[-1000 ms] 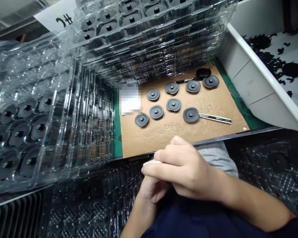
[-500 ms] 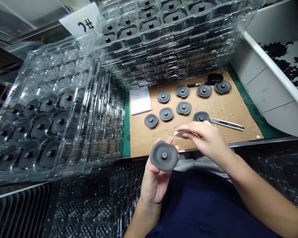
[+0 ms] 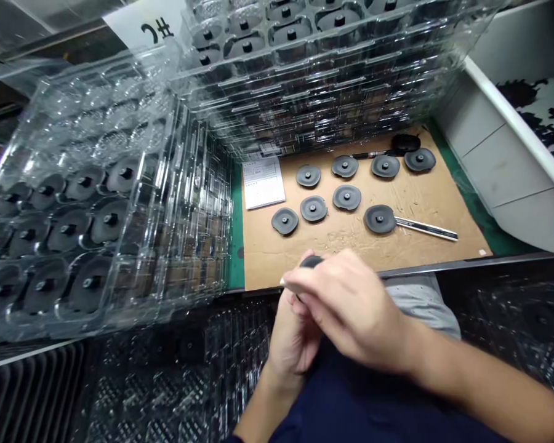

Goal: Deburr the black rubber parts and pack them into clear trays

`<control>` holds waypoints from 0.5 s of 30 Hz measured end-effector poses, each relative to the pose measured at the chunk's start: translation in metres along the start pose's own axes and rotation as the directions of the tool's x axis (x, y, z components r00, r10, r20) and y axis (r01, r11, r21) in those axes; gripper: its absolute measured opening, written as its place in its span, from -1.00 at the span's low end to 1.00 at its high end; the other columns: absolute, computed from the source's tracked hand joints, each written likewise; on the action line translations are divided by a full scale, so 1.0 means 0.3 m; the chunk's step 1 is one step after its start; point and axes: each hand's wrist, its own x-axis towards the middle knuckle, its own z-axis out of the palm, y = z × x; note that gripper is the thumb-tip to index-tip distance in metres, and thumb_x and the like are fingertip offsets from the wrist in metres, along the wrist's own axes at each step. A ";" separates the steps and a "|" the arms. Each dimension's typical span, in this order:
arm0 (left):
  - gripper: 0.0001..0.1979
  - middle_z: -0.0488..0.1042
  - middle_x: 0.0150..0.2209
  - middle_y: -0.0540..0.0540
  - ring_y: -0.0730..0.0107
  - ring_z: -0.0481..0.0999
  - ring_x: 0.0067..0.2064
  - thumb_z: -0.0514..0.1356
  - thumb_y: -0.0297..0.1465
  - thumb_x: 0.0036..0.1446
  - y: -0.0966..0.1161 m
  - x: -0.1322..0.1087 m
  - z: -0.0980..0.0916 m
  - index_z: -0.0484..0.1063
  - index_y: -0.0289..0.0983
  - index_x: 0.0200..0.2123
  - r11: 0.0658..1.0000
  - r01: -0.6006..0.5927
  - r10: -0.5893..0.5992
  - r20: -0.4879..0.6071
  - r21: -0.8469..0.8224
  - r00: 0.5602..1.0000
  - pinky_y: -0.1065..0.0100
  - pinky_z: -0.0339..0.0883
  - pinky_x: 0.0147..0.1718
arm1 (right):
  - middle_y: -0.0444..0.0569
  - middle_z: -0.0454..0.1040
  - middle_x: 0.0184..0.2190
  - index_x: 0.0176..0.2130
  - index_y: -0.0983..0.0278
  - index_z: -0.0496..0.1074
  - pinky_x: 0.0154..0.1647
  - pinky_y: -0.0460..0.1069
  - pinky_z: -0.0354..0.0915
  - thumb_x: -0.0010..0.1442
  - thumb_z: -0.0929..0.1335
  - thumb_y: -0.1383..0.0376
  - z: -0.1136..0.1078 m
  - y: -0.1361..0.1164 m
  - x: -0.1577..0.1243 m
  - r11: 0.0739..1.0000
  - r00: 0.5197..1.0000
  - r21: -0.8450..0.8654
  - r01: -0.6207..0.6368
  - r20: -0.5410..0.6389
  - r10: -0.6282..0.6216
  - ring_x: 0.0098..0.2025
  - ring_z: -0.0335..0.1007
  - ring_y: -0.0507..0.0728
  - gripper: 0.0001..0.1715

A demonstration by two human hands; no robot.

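My left hand (image 3: 292,344) grips a dark grey rubber disc (image 3: 311,261), of which only a far edge shows. My right hand (image 3: 353,304) lies across the disc and covers its centre. Its fingers are pinched on a small pale piece (image 3: 283,282) whose kind I cannot make out; just a whitish tip sticks out near the disc's near left side. Beyond the hands, several similar discs with a central metal stud rest on a cardboard sheet (image 3: 258,258), among them a disc (image 3: 380,219) touching a silver utility knife (image 3: 427,228).
Stacks of clear plastic trays rise at the left (image 3: 152,246) and back (image 3: 305,80), their top pockets partly filled with discs. A white paper pad (image 3: 263,183) lies on the cardboard. To the right stands a white bin (image 3: 503,160) with black scraps in view.
My right hand has moved left and down from beside the disc to over it, with the pale piece still pinched. The disc has tilted and is now mostly covered.
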 end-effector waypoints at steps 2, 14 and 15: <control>-0.46 0.44 0.04 -0.07 0.17 0.40 0.09 0.35 -0.30 -0.05 0.005 0.002 -0.010 0.36 -0.12 0.04 0.999 -0.042 0.043 -0.011 0.023 0.999 0.33 0.35 0.01 | 0.02 0.49 -0.30 -0.12 0.38 0.41 -0.20 0.03 0.23 0.25 0.21 0.42 0.015 -0.022 0.009 0.999 0.992 0.034 0.039 0.117 -0.043 -0.28 0.32 0.10 -0.74; -0.36 0.49 0.00 -0.05 0.22 0.49 -0.03 0.46 -0.27 -0.28 0.022 0.006 0.005 0.43 -0.11 -0.03 0.996 -0.038 0.039 -0.020 0.086 0.999 0.38 0.41 -0.08 | -0.06 0.43 -0.37 -0.08 0.35 0.37 -0.32 -0.04 0.14 0.24 0.23 0.45 -0.009 0.050 -0.062 0.999 0.988 0.037 0.027 0.151 -0.032 -0.38 0.24 0.02 -0.74; -0.35 0.49 -0.01 -0.04 0.27 0.49 -0.04 0.46 -0.25 -0.29 0.021 0.009 -0.002 0.44 -0.10 -0.03 0.996 -0.036 0.039 -0.033 0.082 0.999 0.45 0.41 -0.12 | -0.07 0.43 -0.39 -0.09 0.35 0.38 -0.33 -0.03 0.12 0.24 0.23 0.45 -0.013 0.061 -0.069 0.999 0.991 -0.026 -0.022 0.133 0.025 -0.40 0.22 0.02 -0.74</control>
